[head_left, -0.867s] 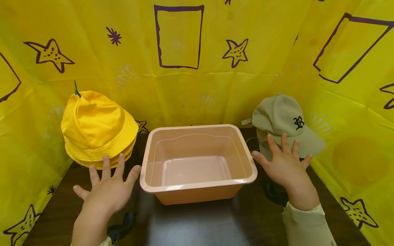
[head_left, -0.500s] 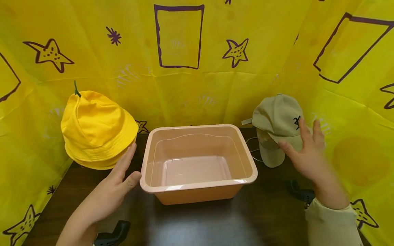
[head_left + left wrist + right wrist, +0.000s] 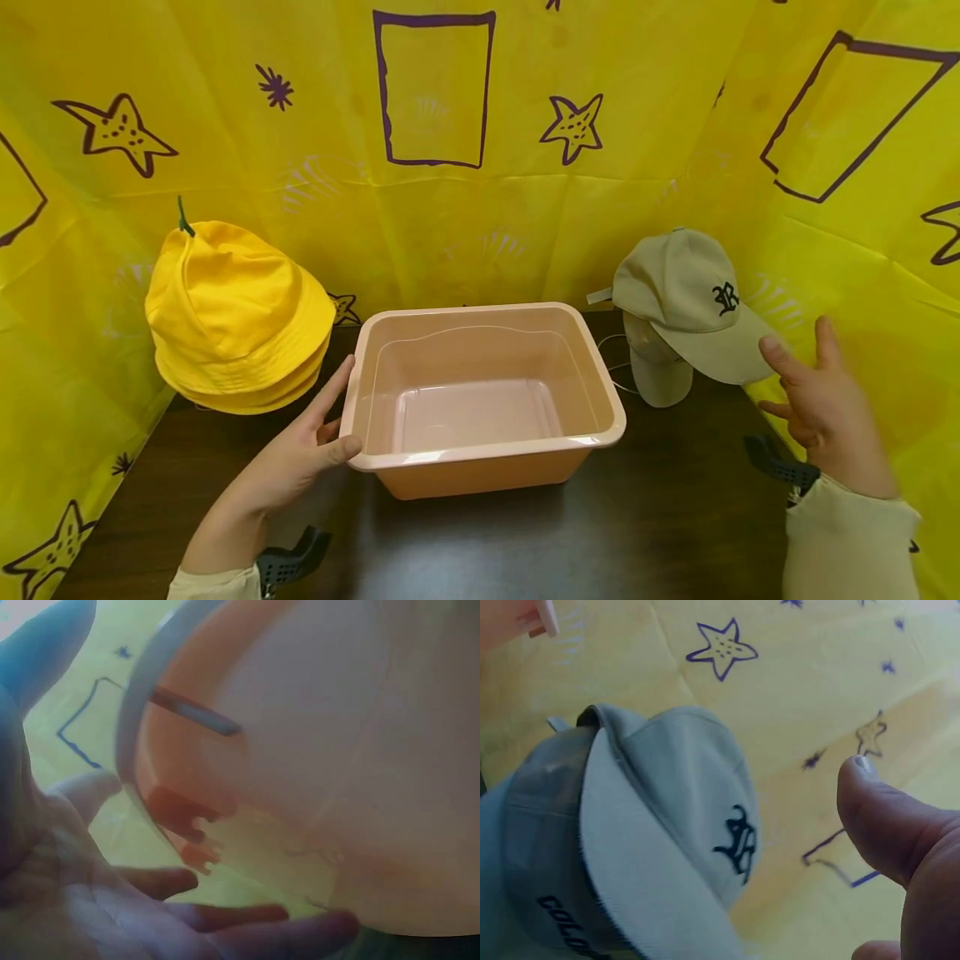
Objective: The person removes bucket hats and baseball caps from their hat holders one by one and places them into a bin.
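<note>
The scene is brightly and evenly lit, apparently from above, and the colours of the yellow backdrop [image 3: 675, 108] are rendered saturated. A soft sheen is seen on the dark table [image 3: 487, 542], and a pale glare lies along the front rim of the tub [image 3: 480, 454]. Only faint shadows are cast. The head view is sharp, with straight lines bowed towards its edges. The left wrist view is dim, hazy and out of focus, the tub [image 3: 337, 750] being too close. In the right wrist view the cap [image 3: 667, 825] is rendered fairly sharp, while the thumb [image 3: 889, 825] is blurred.
</note>
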Demonstrator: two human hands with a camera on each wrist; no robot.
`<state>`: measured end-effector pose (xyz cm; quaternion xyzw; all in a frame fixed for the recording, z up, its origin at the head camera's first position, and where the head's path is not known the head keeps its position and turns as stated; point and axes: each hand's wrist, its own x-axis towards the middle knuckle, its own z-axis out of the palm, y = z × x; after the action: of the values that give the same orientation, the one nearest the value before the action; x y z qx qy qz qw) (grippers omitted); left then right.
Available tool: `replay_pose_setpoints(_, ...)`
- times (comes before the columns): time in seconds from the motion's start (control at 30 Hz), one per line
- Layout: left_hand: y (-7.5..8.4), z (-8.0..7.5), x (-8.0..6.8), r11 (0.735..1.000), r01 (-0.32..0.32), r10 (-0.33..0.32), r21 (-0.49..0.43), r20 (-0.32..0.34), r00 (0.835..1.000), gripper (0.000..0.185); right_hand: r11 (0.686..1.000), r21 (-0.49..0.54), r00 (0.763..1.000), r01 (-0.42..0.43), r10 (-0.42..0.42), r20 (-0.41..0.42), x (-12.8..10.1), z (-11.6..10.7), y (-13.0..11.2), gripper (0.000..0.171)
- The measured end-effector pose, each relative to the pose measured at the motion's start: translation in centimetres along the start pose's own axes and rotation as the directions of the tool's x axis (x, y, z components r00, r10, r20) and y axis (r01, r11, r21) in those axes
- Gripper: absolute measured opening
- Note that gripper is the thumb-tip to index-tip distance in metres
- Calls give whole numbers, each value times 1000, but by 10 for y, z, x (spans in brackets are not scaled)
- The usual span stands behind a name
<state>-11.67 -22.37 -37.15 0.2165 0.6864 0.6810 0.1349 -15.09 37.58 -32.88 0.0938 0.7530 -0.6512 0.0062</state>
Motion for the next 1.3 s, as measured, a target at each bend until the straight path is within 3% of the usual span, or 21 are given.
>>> replay_pose_setpoints(0.07,-4,0,2,1000,2,-2,-5,-1,1000,88,987,158,997,-15,4,72,8,-2,8,90)
replay_pose_setpoints(0.13,-6,0,3,1000,12,-11,24,-10,1000,87,955,295,993,-36,0,120,14,-4,15,91)
replay_pose_setpoints(0.3,-11,3,5,995,34,-31,99,-30,999,87,880,473,996,-47,3,95,22,-7,26,92)
replay_pose_setpoints(0.4,-14,3,6,997,23,-22,72,-24,999,91,861,508,999,-23,-5,54,25,-7,29,85)
replay_pose_setpoints(0.6,-16,2,6,1000,18,-18,5,-29,999,91,874,487,1000,-9,12,-4,28,-6,30,72)
replay_pose_setpoints(0.77,-16,2,7,998,47,-49,-48,-30,998,88,842,539,999,3,19,-35,30,-9,32,50)
replay_pose_setpoints(0.93,-18,0,6,996,52,-53,-75,-17,998,86,795,606,1000,18,-2,-28,32,-11,33,48)
replay_pose_setpoints(1.13,-19,-2,6,993,79,-81,-92,-10,997,87,715,699,1000,4,10,-16,34,-14,36,50)
replay_pose_setpoints(1.3,-20,-3,7,989,101,-103,-110,-13,995,89,614,789,1000,-13,29,-6,34,-17,39,45)
